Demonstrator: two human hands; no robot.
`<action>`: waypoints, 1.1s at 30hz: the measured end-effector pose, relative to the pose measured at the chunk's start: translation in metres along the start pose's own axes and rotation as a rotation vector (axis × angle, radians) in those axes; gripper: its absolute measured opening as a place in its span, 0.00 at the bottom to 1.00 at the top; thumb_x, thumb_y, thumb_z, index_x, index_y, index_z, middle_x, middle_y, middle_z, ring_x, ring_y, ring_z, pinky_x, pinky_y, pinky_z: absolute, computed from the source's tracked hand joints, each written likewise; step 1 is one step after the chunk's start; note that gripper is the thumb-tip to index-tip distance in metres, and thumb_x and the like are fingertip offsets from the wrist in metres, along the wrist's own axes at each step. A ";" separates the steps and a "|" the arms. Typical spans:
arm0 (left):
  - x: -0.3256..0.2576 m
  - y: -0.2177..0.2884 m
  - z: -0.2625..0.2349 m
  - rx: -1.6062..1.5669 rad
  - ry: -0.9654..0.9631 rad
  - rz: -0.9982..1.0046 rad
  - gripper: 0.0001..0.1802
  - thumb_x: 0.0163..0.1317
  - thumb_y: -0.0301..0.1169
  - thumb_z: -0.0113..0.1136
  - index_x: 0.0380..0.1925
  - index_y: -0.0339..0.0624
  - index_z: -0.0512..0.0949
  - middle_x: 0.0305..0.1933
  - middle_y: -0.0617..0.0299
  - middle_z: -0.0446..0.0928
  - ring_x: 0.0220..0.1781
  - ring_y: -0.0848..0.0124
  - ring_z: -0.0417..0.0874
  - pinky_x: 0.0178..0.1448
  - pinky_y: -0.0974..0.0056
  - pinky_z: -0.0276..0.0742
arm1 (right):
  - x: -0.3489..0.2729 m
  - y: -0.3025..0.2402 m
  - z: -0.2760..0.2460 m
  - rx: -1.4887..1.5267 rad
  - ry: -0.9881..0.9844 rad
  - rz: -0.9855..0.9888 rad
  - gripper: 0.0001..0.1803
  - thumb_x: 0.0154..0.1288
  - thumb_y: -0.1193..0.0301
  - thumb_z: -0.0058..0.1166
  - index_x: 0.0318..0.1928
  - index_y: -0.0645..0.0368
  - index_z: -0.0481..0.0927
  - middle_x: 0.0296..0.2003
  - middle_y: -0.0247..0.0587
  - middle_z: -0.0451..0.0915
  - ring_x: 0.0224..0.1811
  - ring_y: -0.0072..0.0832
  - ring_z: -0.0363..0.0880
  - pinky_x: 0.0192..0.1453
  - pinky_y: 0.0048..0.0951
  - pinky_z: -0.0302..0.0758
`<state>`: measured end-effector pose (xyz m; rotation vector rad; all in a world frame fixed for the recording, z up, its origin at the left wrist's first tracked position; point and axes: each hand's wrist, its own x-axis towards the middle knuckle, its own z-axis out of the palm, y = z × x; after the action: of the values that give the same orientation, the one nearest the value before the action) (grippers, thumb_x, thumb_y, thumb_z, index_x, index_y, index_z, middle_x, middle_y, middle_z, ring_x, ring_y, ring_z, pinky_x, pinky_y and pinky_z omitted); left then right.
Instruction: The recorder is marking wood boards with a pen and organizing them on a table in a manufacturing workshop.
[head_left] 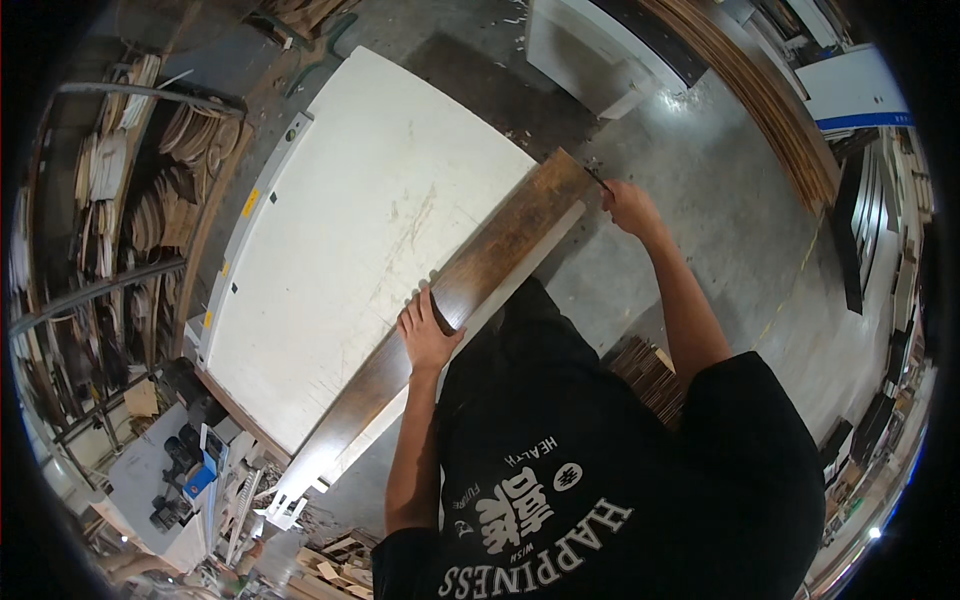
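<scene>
Steadying the board (510, 232), the left hand (430, 340) lies with fingers spread across it, probably so it cannot shift. The board runs both ways beneath those fingers, along the near edge of the table (350, 200), which seems to support it. The right hand (632, 210) has its fingers closed around a thin tool (598, 180) pointing at the board's end; contact cannot be told.

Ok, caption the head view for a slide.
Left hand on a long brown wood-toned board along a flat white worktop; right hand holds a thin dark object.
</scene>
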<state>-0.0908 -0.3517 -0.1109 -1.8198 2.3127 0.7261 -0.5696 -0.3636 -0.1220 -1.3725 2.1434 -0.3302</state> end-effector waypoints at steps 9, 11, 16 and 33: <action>-0.002 0.002 0.000 0.003 0.041 0.004 0.67 0.42 0.43 0.86 0.81 0.47 0.55 0.75 0.45 0.66 0.76 0.45 0.65 0.81 0.38 0.54 | 0.009 -0.007 -0.014 0.078 -0.168 0.057 0.14 0.77 0.62 0.50 0.43 0.58 0.84 0.32 0.50 0.87 0.42 0.56 0.86 0.48 0.56 0.78; -0.002 0.002 0.001 0.005 0.044 0.000 0.67 0.42 0.43 0.86 0.81 0.47 0.55 0.75 0.45 0.66 0.76 0.45 0.65 0.81 0.38 0.54 | 0.009 -0.008 -0.014 0.079 -0.174 0.069 0.14 0.77 0.62 0.50 0.43 0.58 0.83 0.30 0.48 0.87 0.42 0.53 0.86 0.48 0.55 0.79; 0.000 0.001 0.003 0.013 0.038 0.004 0.67 0.42 0.44 0.86 0.81 0.47 0.55 0.75 0.46 0.66 0.76 0.45 0.64 0.81 0.37 0.53 | 0.005 -0.005 -0.011 0.055 -0.166 0.069 0.13 0.77 0.63 0.50 0.43 0.58 0.83 0.35 0.49 0.88 0.45 0.51 0.87 0.50 0.53 0.79; -0.002 -0.002 0.007 -0.003 0.117 0.054 0.64 0.41 0.44 0.86 0.78 0.46 0.60 0.72 0.46 0.67 0.74 0.45 0.65 0.80 0.40 0.56 | 0.001 -0.018 0.037 0.985 0.135 0.454 0.22 0.73 0.59 0.67 0.58 0.63 0.86 0.38 0.33 0.85 0.28 0.21 0.76 0.35 0.32 0.76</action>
<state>-0.0901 -0.3477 -0.1168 -1.8553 2.4426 0.6462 -0.5346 -0.3691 -0.1438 -0.3073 1.8612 -1.1144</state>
